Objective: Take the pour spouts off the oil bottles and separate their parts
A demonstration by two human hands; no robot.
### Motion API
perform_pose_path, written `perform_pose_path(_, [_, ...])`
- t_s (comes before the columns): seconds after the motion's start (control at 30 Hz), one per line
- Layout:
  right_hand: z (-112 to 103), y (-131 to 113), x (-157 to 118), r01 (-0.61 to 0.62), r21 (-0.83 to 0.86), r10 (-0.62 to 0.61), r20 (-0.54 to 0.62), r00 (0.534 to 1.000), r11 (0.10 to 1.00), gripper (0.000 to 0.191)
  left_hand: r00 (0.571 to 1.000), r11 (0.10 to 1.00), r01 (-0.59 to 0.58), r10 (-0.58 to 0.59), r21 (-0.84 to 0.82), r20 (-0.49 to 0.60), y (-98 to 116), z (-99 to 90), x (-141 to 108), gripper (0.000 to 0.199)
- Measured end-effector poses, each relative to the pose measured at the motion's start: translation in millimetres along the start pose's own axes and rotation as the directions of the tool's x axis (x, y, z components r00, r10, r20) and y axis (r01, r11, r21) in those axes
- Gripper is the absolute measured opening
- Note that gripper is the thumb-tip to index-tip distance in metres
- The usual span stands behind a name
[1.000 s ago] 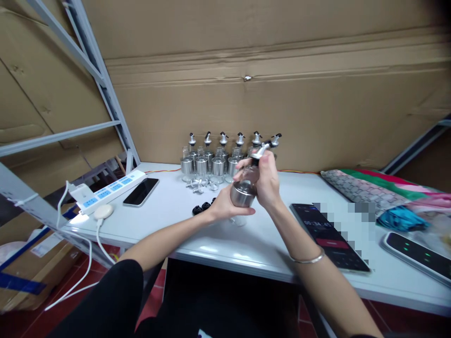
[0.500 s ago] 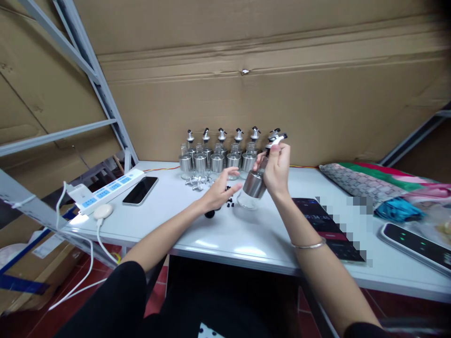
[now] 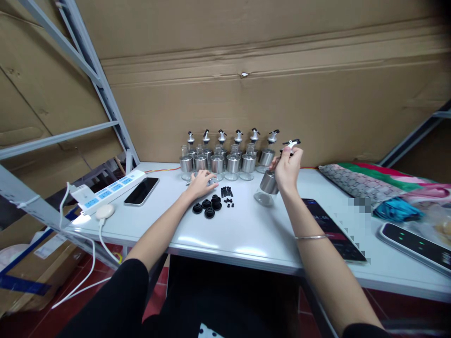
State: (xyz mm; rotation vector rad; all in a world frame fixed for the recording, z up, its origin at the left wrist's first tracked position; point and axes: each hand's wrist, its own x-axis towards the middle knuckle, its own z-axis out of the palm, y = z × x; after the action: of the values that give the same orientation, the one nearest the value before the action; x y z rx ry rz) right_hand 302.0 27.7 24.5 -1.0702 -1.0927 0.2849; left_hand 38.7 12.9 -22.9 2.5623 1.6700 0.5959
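My right hand (image 3: pixel 287 171) is wrapped round the neck of a glass oil bottle (image 3: pixel 269 183), tilted just above the table, with a steel sleeve and a silver pour spout (image 3: pixel 291 143) with black flap on top. My left hand (image 3: pixel 201 184) lies palm down over the loose silver spouts (image 3: pixel 212 181), fingers apart and partly covering them. Close by on the table are black rubber stoppers (image 3: pixel 209 212), thin black flap pieces (image 3: pixel 227 191) and tiny black bits (image 3: pixel 229 202).
Behind my hands stand a front row of bottles without spouts (image 3: pixel 233 164) and a back row with spouts (image 3: pixel 268 157), against a cardboard wall (image 3: pixel 246 103). Left are a phone (image 3: pixel 141 191) and power strip (image 3: pixel 112 190); right, a device with a timer (image 3: pixel 334 230) and a patterned bag (image 3: pixel 359 180).
My right hand has moved the bottle to the right. The left hand has shifted left and away, down onto the silver spouts, uncovering the black stoppers.
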Motion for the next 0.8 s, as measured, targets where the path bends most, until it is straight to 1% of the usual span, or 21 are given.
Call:
perform_pose_path(0.1, [0, 4, 0, 0.048, -0.049, -0.048, -0.003, 0.999, 0.998, 0.045, 1.0, 1.0, 0.008, -0.008, 0.001, 0.01, -1, 2.2, 1, 0.029])
perform_pose_path(0.2, [2, 5, -2, 0.091, -0.105, -0.093, -0.017, 0.995, 0.99, 0.047, 1.0, 1.0, 0.005, -0.005, 0.0, 0.0, -4, 2.3, 1, 0.026])
perform_pose_path(0.27, [2, 2, -5, 0.16, -0.161, -0.169, -0.045, 0.985, 0.974, 0.05, 1.0, 1.0, -0.01, 0.01, 0.007, -0.008, -7, 2.6, 2, 0.026])
perform_pose_path(0.33, [1, -5, -10, 0.261, -0.25, -0.284, -0.06, 0.957, 0.932, 0.05, 1.0, 1.0, -0.021, 0.021, 0.007, -0.015, -8, 2.7, 1, 0.027])
perform_pose_path(0.4, [0, -15, -15, 0.349, -0.35, -0.381, -0.023, 0.924, 0.869, 0.047, 0.999, 0.999, -0.038, 0.038, -0.009, -0.039, -7, 1.7, 1, 0.027])
perform_pose_path(0.43, [-1, -21, -18, 0.375, -0.391, -0.403, 0.012, 0.915, 0.841, 0.045, 0.997, 0.998, -0.055, 0.053, -0.02, -0.059, -6, 0.4, 1, 0.027])
perform_pose_path(0.53, [0, -34, -26, 0.386, -0.471, -0.389, 0.095, 0.916, 0.794, 0.041, 0.985, 0.989, -0.143, 0.138, -0.047, -0.099, 4, -7.1, 0, 0.023])
perform_pose_path(0.6, [2, -37, -29, 0.378, -0.506, -0.363, 0.133, 0.922, 0.776, 0.04, 0.976, 0.975, -0.213, 0.208, -0.07, -0.07, 15, -14.5, -2, 0.022])
perform_pose_path(0.67, [3, -34, -29, 0.372, -0.522, -0.344, 0.154, 0.926, 0.768, 0.039, 0.964, 0.955, -0.263, 0.265, -0.135, 0.0, 27, -21.7, -5, 0.029])
perform_pose_path(0.73, [3, -28, -27, 0.365, -0.517, -0.337, 0.152, 0.929, 0.774, 0.038, 0.951, 0.938, -0.27, 0.295, -0.216, 0.091, 39, -26.8, -10, 0.039])
perform_pose_path(0.8, [2, -22, -23, 0.36, -0.498, -0.336, 0.141, 0.931, 0.789, 0.038, 0.941, 0.939, -0.252, 0.294, -0.232, 0.169, 49, -28.7, -13, 0.043])
